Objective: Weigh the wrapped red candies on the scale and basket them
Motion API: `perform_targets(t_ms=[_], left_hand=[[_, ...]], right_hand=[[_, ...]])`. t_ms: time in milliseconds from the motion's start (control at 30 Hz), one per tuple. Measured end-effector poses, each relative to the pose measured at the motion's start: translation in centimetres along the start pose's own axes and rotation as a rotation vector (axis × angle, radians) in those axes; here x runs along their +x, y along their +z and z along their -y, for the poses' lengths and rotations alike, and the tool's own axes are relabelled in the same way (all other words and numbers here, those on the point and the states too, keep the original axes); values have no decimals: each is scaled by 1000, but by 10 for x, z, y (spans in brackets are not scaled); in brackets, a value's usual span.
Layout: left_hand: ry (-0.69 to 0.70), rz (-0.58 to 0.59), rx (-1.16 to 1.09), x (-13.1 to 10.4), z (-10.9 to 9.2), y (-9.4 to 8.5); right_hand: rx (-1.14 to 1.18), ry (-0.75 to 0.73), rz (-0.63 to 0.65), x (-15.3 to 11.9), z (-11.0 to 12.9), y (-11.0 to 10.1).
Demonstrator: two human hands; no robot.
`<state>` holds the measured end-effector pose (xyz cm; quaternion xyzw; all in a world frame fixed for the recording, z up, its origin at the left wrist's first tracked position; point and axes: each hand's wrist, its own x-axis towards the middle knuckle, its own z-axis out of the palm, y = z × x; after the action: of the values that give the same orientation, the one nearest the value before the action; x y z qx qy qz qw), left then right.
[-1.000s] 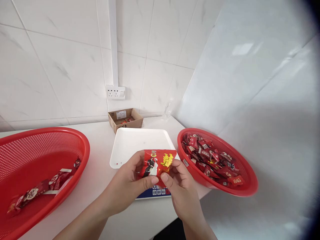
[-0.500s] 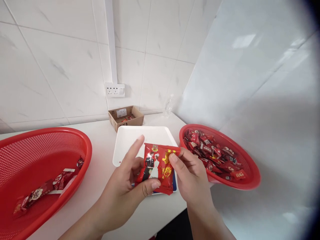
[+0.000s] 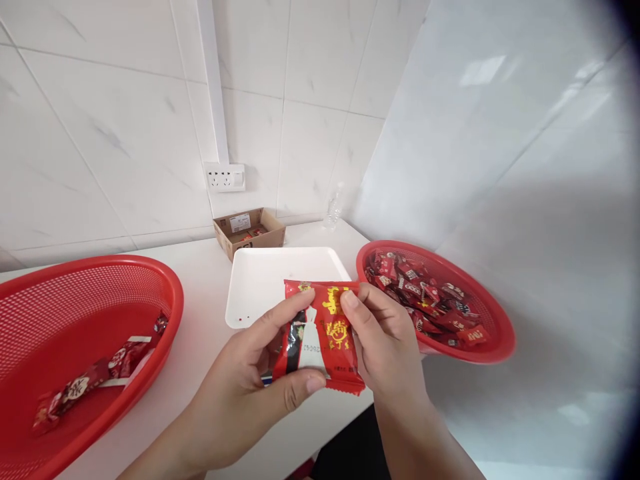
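We judge the step in hand as the turning and looking over of one red packet [image 3: 327,340], which is lifted over the near edge of the white tray [image 3: 260,280]. If we take the packet as the centre of the clock, the tray lies at twelve to eleven o'clock, the left basket [image 3: 75,287] at nine, the right basket [image 3: 501,340] with its pile of wrapped sweets [image 3: 425,300] between two and three, and the cardboard box [image 3: 267,241] near eleven.

The left hand [image 3: 240,377] is clamped on the packet, with its index finger along the upper left corner and its thumb across the lower edge; its other fingers are partly hidden behind. The right hand [image 3: 393,340] pinches the upper right corner, the thumb on the front face.

For the next move, in our opinion, a gentle grip is called for, and one hand must hold firmly before the other one loosens.

Compared with half a second ago, the left index finger, which was pointing up and away, now rests on the packet. The packet shows more turned toward us, and a row of printed digits is visible on the white dress. The baskets' contents look unchanged to us.
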<state>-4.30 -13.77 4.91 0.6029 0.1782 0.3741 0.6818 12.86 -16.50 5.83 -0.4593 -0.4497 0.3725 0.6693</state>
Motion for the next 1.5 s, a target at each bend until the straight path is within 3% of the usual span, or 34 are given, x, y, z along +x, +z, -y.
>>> perform_targets(t_ms=[633,833,1133,1500], left_hand=[[46,-22,51,-3,0,-1],[133,-81,62,-1,0,-1],[228,-197,0,1,-3,2],[211,-144,-34,-1,-3,3]], right_hand=[[0,7,-20,-6,5,3],[-38,-77,127,-6,7,-1],[-324,-105,307,-24,11,-15],[-488,-289,232,-30,20,-7]])
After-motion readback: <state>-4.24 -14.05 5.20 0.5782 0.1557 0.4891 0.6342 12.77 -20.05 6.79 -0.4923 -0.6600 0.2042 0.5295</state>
